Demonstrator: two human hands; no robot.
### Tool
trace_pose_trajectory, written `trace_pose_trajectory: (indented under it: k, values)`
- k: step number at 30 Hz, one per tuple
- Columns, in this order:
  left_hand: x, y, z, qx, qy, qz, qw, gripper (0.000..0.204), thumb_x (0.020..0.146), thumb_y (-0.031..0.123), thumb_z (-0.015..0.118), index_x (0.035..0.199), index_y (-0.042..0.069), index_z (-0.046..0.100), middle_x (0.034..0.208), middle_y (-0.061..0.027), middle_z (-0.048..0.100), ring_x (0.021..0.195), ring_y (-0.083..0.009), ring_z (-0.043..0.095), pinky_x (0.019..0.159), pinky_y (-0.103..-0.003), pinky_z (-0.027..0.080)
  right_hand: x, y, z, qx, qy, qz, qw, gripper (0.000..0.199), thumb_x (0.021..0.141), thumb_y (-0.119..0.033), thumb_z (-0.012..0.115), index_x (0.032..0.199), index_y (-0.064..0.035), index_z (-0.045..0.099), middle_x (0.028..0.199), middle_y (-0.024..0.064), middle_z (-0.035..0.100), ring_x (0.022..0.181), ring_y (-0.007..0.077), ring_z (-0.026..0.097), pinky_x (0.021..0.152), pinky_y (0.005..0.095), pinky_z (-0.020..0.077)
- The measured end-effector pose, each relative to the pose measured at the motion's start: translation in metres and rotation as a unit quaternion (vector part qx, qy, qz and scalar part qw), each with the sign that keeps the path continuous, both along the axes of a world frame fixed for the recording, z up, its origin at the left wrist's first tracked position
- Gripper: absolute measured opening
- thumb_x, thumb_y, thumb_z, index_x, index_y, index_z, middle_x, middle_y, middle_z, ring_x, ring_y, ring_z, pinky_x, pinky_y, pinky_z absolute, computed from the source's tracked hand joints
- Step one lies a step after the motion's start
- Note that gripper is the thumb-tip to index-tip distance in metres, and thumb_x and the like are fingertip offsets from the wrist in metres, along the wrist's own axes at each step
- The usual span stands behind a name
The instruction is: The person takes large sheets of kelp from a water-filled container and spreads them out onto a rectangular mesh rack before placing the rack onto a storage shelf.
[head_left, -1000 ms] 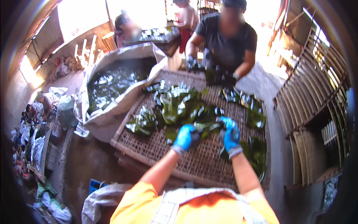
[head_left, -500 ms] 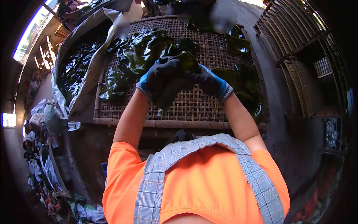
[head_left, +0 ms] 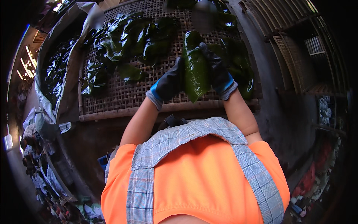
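A glossy dark green kelp blade (head_left: 195, 72) stands lengthwise between my hands, above the woven bamboo rack. My left hand (head_left: 169, 80), in a black and blue glove, grips its left edge, with the fingertips partly hidden. Along the other edge, my gloved right hand (head_left: 218, 72) holds the blade with its thumb and fingers. To the left on the rack (head_left: 149, 111) lies a loose heap of wet kelp (head_left: 123, 41), with a small separate piece (head_left: 131, 74) closer to me. More kelp (head_left: 242, 67) is spread flat beyond my right hand.
A pale sack (head_left: 71, 59) full of dark kelp leans at the rack's left side. On the right stands a slatted wooden frame (head_left: 291, 63), past a strip of floor (head_left: 268, 89). Cloths and bags (head_left: 48, 175) are piled at the lower left.
My hands have shifted right and drawn apart from the heap with the kelp blade, which now lies straightened between them. The view has turned slightly, sliding the rack leftward.
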State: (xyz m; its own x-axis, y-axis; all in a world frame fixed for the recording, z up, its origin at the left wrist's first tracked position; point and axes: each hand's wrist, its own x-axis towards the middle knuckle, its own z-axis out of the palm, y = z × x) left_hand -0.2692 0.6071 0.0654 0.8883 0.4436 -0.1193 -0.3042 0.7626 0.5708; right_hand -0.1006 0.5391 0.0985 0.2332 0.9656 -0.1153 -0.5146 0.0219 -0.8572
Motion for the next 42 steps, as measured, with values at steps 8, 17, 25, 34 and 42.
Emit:
trace_pose_trajectory:
  k: [8,17,25,34,42]
  values:
    - [0.005,-0.028,-0.087,0.084,0.280,0.191,0.937,0.012,0.087,0.014,0.066,0.093,0.005,0.061,0.083,-0.0013,0.064,0.070,-0.0109,0.058,0.064,-0.026,0.048,0.052,-0.057,-0.107,-0.222,-0.296,-0.036,0.928,0.039,0.088,-0.026,0.059,0.115,0.0026,0.056,0.111,0.0124,0.063,0.100,0.0242,0.061,0.088,0.0344,0.0467]
    - [0.047,-0.025,-0.150,0.052,0.278,0.226,0.932,0.004,0.087,0.000,0.057,0.088,-0.003,0.060,0.086,-0.0106,0.062,0.076,-0.0168,0.055,0.078,-0.029,0.047,0.052,-0.080,-0.101,-0.355,-0.613,-0.067,0.702,0.031,0.081,-0.027,0.063,0.098,-0.0014,0.062,0.093,0.0213,0.065,0.090,0.0401,0.060,0.078,0.0440,0.0483]
    - [0.028,-0.009,-0.113,0.251,0.425,0.151,0.857,0.014,0.082,0.005,0.069,0.094,0.001,0.062,0.090,-0.0034,0.066,0.079,-0.0115,0.058,0.076,-0.025,0.048,0.072,-0.070,-0.083,-0.325,-0.655,0.035,0.681,0.032,0.081,-0.028,0.067,0.100,-0.0023,0.063,0.093,0.0174,0.067,0.086,0.0349,0.063,0.074,0.0422,0.0501]
    - [0.024,-0.016,-0.131,0.235,0.368,0.183,0.881,0.015,0.082,0.001,0.067,0.097,0.000,0.063,0.094,-0.0060,0.066,0.083,-0.0126,0.060,0.079,-0.026,0.049,0.135,0.020,-0.096,-0.325,-0.709,-0.009,0.625,0.057,0.075,-0.043,0.072,0.114,-0.0046,0.057,0.109,0.0212,0.062,0.098,0.0375,0.060,0.080,0.0432,0.0491]
    - [0.046,-0.019,-0.150,0.056,0.246,0.264,0.931,0.015,0.084,-0.003,0.061,0.098,-0.002,0.060,0.096,-0.0105,0.064,0.087,-0.0187,0.060,0.083,-0.030,0.050,0.168,0.052,-0.125,-0.329,-0.593,-0.117,0.725,0.037,0.075,-0.034,0.072,0.100,-0.0062,0.064,0.099,0.0205,0.065,0.095,0.0390,0.060,0.081,0.0446,0.0491]
